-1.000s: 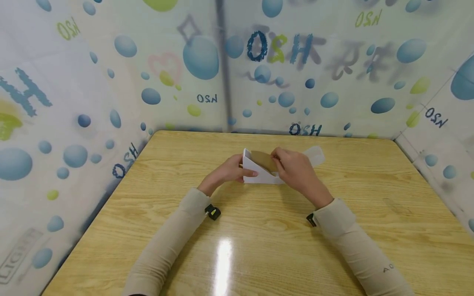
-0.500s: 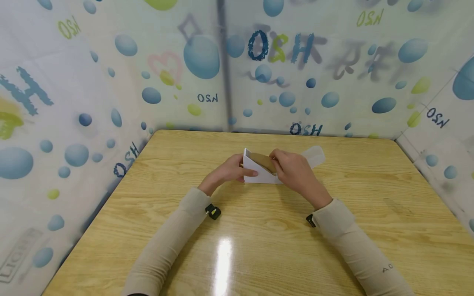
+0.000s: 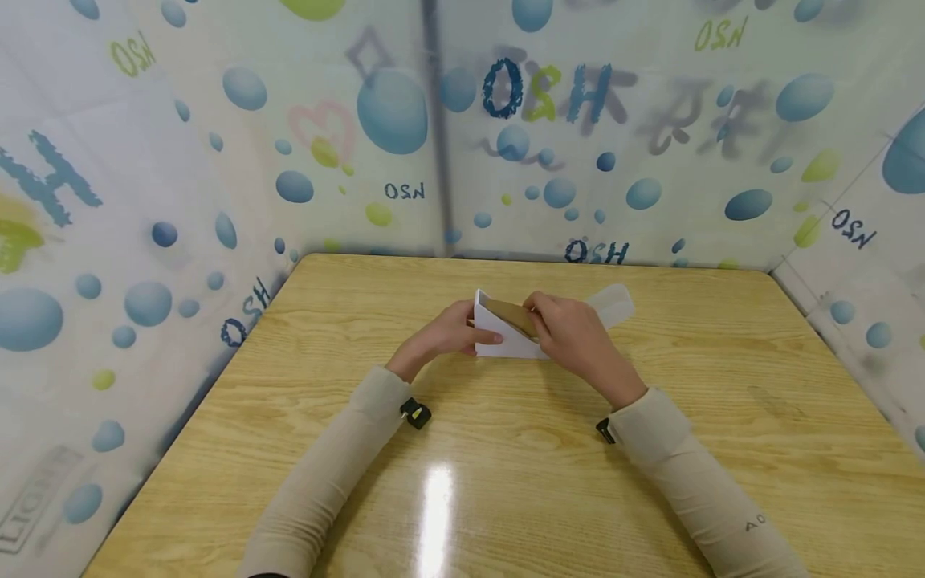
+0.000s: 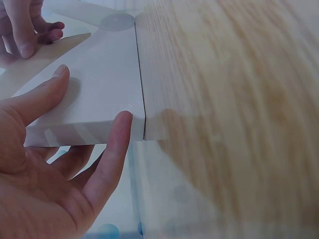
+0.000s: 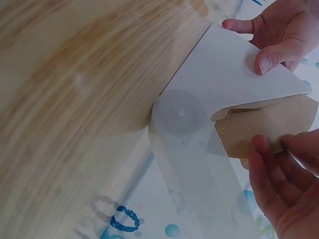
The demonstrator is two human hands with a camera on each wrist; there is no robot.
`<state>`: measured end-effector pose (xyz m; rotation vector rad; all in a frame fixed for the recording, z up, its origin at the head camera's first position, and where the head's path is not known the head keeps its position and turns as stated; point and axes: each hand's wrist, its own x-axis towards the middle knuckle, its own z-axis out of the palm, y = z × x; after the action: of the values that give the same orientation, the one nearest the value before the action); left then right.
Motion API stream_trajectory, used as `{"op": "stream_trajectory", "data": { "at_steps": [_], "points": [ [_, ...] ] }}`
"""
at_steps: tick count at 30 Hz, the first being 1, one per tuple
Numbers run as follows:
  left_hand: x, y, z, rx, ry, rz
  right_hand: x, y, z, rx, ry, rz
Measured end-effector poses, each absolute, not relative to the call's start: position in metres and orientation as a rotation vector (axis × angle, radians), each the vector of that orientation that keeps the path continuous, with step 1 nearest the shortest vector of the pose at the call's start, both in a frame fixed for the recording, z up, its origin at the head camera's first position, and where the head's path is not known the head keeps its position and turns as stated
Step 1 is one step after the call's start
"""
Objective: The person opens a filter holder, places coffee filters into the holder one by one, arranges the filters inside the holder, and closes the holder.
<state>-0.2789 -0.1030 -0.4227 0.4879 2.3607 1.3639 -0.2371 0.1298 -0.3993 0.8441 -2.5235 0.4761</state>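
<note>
A white slant-topped holder (image 3: 499,339) stands on the table, its translucent lid (image 3: 613,305) swung out to the right. Inside it sit brown papers with a crimped edge, which look like coffee filters (image 3: 509,313); they stick out above the slanted opening. My left hand (image 3: 451,329) grips the holder's left end, thumb on the near face, as the left wrist view shows with the thumb on the white wall (image 4: 99,84). With thumb and fingers, my right hand (image 3: 574,333) pinches the filters' upper edge; the right wrist view shows the crimped filters (image 5: 271,122) close up.
The wooden table (image 3: 506,482) reaches back to a patterned curtain (image 3: 535,160), with more curtain on both sides. A bright light reflection lies on the near tabletop.
The filters have sunk slightly lower in the holder, and my right hand has shifted a little to the left with them. My left hand keeps its hold on the holder.
</note>
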Motion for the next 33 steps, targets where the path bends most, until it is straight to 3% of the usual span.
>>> {"op": "stream_trajectory", "data": {
  "at_steps": [33],
  "points": [
    [-0.280, -0.103, -0.424, 0.480, 2.363, 1.363, -0.238, 0.123, -0.410, 0.875, -2.523, 0.442]
  ]
}}
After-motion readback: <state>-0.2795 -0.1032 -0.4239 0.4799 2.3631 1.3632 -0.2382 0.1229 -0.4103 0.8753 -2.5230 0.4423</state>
